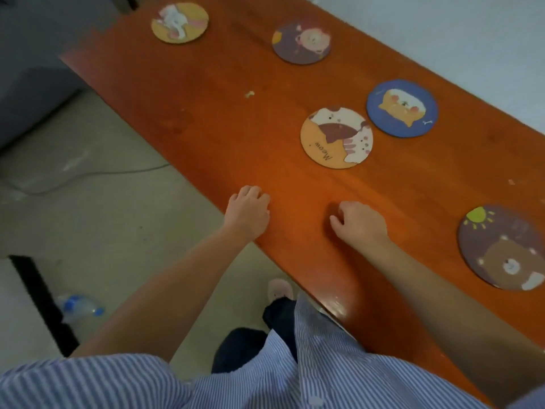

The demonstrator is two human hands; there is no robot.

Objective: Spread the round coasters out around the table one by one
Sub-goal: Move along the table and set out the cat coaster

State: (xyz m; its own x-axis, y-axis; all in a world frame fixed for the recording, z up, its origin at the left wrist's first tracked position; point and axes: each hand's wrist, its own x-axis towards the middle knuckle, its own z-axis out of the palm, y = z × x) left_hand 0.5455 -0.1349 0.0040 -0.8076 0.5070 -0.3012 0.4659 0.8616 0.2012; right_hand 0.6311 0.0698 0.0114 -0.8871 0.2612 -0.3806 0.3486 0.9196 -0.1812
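Observation:
Several round coasters lie flat and apart on the orange wooden table. A yellow one with a white animal is far left, a purple one with a pink animal beyond the middle, a blue one and an orange "Meow" cat one sit close together, and a purple bear coaster lies at the right. My left hand rests curled at the table's near edge. My right hand rests curled on the tabletop. Neither holds anything.
A small crumb lies on the table left of the middle. Below the table's edge is a pale floor with a cable, a plastic bottle and a dark bar. My striped shirt fills the bottom.

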